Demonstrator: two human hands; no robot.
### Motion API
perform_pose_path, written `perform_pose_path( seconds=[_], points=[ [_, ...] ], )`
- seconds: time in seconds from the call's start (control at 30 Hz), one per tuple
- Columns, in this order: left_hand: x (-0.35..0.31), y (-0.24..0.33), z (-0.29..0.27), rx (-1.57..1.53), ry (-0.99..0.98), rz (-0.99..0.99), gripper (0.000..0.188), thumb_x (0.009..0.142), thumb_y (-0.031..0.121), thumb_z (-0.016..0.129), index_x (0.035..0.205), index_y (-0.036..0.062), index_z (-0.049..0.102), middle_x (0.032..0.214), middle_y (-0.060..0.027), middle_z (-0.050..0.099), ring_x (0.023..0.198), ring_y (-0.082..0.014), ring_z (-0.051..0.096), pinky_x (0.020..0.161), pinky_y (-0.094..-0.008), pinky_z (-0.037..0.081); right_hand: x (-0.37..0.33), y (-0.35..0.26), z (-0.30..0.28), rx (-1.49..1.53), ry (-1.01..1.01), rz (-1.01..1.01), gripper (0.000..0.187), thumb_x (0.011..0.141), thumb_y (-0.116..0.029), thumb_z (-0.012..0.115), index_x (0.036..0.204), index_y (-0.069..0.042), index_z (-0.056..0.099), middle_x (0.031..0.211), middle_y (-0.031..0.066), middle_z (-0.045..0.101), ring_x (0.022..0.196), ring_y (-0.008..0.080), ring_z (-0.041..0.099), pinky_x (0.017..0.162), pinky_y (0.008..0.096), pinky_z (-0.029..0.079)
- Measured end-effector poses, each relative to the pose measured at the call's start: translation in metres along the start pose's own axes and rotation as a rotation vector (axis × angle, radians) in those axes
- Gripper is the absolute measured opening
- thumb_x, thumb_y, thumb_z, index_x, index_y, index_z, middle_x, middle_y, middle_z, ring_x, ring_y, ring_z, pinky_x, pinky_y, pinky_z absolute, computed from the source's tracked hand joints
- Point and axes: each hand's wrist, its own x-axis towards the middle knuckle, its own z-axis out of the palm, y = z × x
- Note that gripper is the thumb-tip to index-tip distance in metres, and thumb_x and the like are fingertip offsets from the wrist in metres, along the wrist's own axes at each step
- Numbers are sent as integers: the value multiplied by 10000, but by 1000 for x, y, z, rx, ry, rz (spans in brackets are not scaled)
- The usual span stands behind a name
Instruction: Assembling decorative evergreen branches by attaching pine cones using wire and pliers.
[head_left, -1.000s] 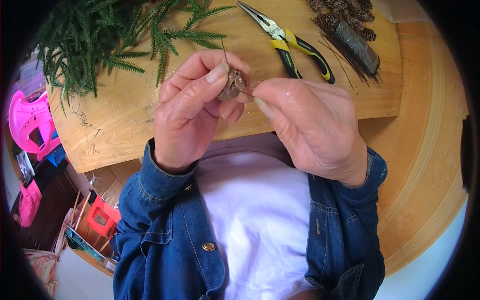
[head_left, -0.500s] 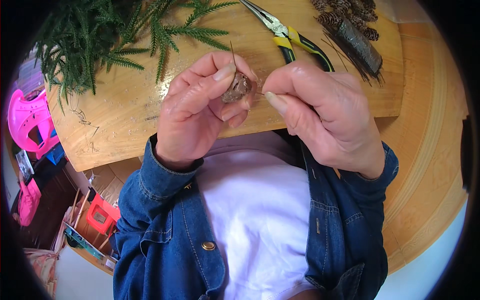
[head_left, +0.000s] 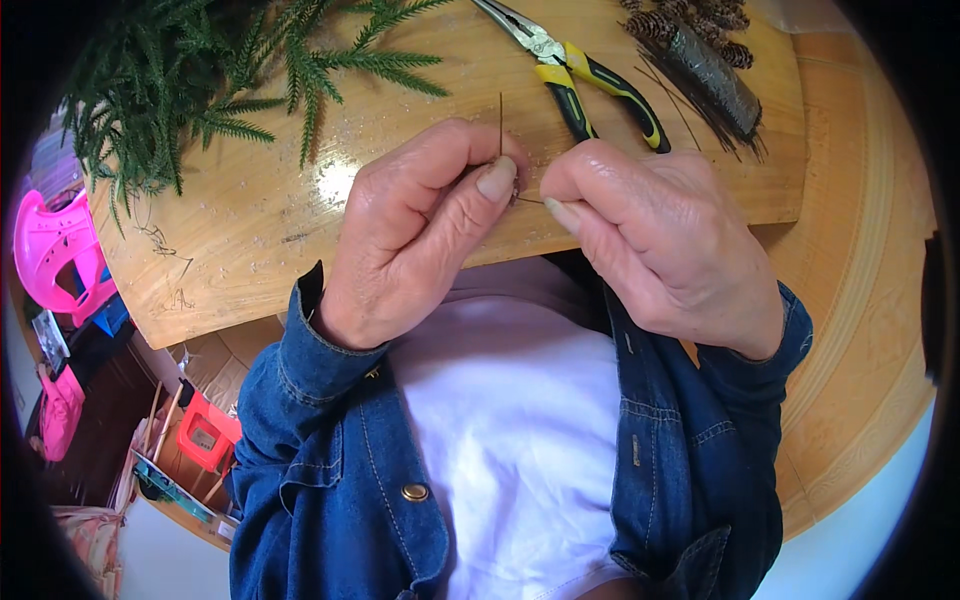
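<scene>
My left hand (head_left: 410, 235) is closed over a small brown pine cone (head_left: 517, 189), which is almost wholly hidden behind the thumb and fingers. One end of a thin dark wire (head_left: 501, 125) stands upright above the left thumb. On the other side of the cone, a second wire end runs toward my right hand (head_left: 665, 240), whose thumb and forefinger pinch it. Both hands are raised over the table's near edge. Beyond the right hand lie long-nose pliers (head_left: 572, 68) with black and yellow handles, their jaws nearly closed.
Green needle branches (head_left: 160, 90) are heaped at the far left of the wooden table (head_left: 235, 285). At the far right are several pine cones (head_left: 690, 22) and a wrapped bundle of dark wires (head_left: 715, 90). A pink plastic seat (head_left: 50, 255) stands off the left side.
My left hand has rolled over toward the right, so its back now covers the cone. The upright wire end has moved right with it. My right hand has shifted slightly right, still pinching.
</scene>
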Motion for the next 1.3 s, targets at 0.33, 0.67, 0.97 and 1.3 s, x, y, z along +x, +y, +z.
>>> perform_pose_path(
  seconds=[0.33, 0.67, 0.97, 1.3],
  points=[
    [-6, 5, 9, -524, -67, -228, 214, 972, 165, 503, 1027, -22, 591, 856, -15, 576, 663, -52, 462, 609, -190, 402, 8, 17, 13, 786, 87, 165, 110, 911, -94, 575, 896, 13, 552, 715, 9, 547, 656, 80, 551, 577, 238, 451],
    [-4, 10, 16, -576, -31, -281, 243, 956, 138, 455, 1061, -66, 534, 912, -170, 613, 674, -159, 557, 616, -264, 470, 9, 18, 26, 965, 222, 174, 101, 934, -99, 548, 912, -1, 547, 762, 10, 554, 646, 58, 527, 582, 193, 437],
    [-4, 6, 15, -765, 35, -259, 253, 947, 147, 441, 1051, -71, 517, 902, -175, 591, 648, -174, 557, 608, -281, 480, -3, 24, 25, 704, 343, 181, 240, 874, -107, 632, 1051, 11, 520, 821, 51, 554, 674, 96, 508, 601, 220, 428],
    [-7, 13, 12, -755, 107, -274, 245, 942, 151, 443, 1044, -61, 511, 944, -139, 574, 670, -142, 552, 626, -273, 480, -2, 18, 38, 31, 456, -452, 195, 792, -6, 685, 956, -3, 580, 747, 81, 602, 558, 139, 530, 483, 249, 407]
  ],
)
